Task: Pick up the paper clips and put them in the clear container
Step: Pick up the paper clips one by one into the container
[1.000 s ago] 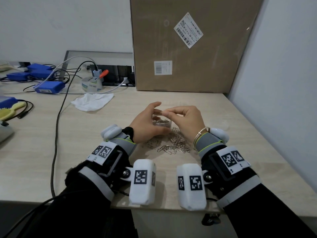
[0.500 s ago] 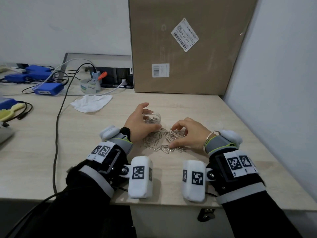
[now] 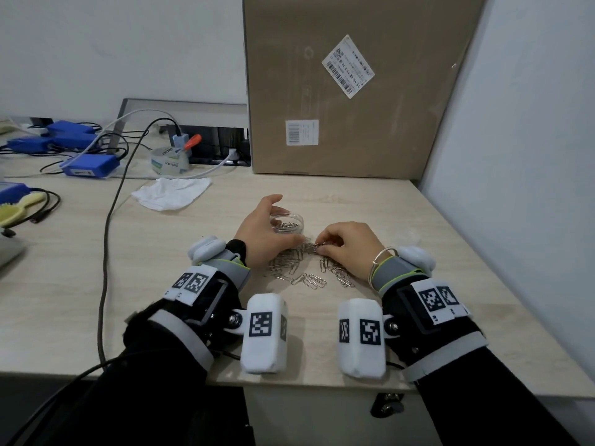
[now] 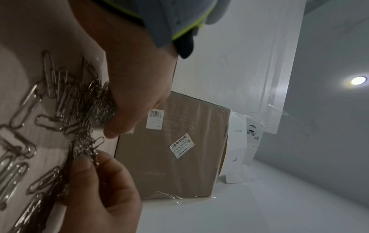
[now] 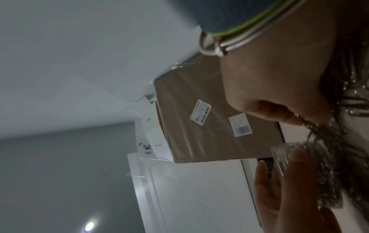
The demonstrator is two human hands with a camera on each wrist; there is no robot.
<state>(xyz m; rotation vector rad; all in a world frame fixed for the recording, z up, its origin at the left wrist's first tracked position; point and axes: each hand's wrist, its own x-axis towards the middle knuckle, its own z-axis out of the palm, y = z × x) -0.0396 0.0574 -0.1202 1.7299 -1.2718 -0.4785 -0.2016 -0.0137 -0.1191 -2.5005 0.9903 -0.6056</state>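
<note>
A small round clear container [image 3: 297, 220] with a few paper clips inside stands on the light wooden table [image 3: 418, 252]. My left hand [image 3: 283, 221] holds it, thumb behind and fingers in front. Many silver paper clips [image 3: 306, 278] lie loose just in front of it. My right hand [image 3: 318, 247] pinches a small bunch of clips at the pile's far edge, right next to the container. The left wrist view shows the right hand's fingers [image 4: 95, 171] gripping those clips [image 4: 89, 149]. In the right wrist view the container [image 5: 287, 151] sits against the left hand's fingers [image 5: 279, 189].
A big cardboard box [image 3: 354, 91] stands at the table's back and a white wall [image 3: 515, 156] closes the right side. At the back left lie a crumpled white tissue [image 3: 170, 193], a tape roll [image 3: 169, 160], blue devices [image 3: 88, 165] and a long grey cable [image 3: 106, 252].
My right hand has come down from above the container to the pile and taken hold of clips. My left hand stayed on the container, which now sits lower on the table.
</note>
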